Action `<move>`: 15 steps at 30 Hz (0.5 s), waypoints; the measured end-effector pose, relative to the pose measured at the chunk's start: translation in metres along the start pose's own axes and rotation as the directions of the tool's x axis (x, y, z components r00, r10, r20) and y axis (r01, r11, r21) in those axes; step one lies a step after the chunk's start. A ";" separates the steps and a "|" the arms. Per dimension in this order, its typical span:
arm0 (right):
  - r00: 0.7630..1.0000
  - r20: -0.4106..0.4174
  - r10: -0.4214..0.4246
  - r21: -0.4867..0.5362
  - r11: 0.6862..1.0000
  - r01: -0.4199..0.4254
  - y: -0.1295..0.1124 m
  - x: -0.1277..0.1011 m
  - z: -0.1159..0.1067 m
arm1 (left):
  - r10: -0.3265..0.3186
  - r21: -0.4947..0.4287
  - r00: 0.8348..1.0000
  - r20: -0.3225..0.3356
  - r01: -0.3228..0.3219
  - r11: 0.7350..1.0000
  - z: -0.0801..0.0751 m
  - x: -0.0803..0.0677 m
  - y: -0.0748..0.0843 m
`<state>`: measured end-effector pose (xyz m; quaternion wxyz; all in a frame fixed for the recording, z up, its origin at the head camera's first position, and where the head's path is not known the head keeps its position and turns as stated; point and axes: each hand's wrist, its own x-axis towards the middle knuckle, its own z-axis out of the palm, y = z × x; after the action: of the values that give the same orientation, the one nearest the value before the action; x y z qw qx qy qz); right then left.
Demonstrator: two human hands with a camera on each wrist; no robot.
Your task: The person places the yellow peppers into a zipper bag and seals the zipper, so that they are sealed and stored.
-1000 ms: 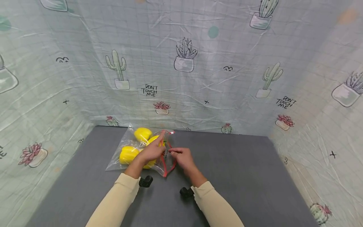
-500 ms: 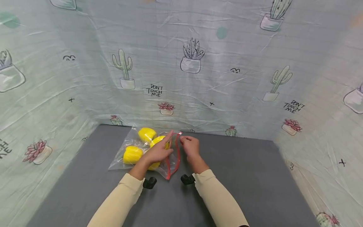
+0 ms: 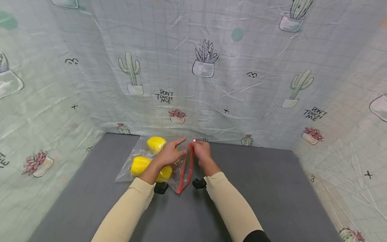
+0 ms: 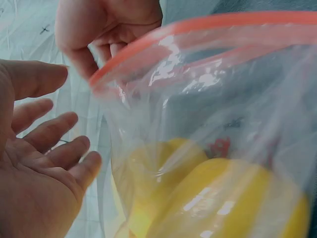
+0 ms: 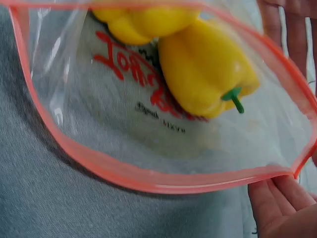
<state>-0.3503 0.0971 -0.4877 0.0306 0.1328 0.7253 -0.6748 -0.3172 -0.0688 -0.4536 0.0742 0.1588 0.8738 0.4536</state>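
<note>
A clear zip bag (image 3: 127,170) with a red zip strip (image 3: 188,166) lies on the grey table (image 3: 257,188). Inside are yellow bell peppers (image 3: 156,144) (image 3: 139,165). My left hand (image 3: 174,153) lies with straight fingers on the bag over the peppers; in the left wrist view its palm (image 4: 34,168) is open beside the bag (image 4: 208,114). My right hand (image 3: 199,149) pinches the far end of the red strip. In the right wrist view the bag's mouth (image 5: 148,181) gapes, a pepper with a green stem (image 5: 208,69) shows inside, and my right fingers (image 5: 277,203) hold the strip's corner.
Cactus-print cloth walls (image 3: 205,67) close in the table at the back and on both sides. The bag sits near the back wall, left of centre. Black wrist camera mounts (image 3: 161,187) (image 3: 198,183) hang just above the table below my wrists.
My right hand has slid along the red strip from its middle to its far end, and the bag's mouth has narrowed. My left hand stayed on the bag.
</note>
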 end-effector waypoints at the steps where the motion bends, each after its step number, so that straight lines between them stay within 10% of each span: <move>1: 1.000 -0.005 -0.002 -0.018 1.000 0.001 0.000 0.002 0.000 | 0.007 -0.013 1.000 -0.002 -0.007 1.000 -0.001 0.004 -0.001; 15: 0.987 -0.086 -0.137 -0.187 0.975 0.119 0.011 0.018 0.005 | -0.003 -0.041 0.999 0.042 0.005 0.999 0.000 0.057 -0.017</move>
<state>-0.3659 0.0951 -0.5030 -0.0366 0.1154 0.7912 -0.5995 -0.3744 -0.0579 -0.4670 0.0965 0.1650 0.8628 0.4680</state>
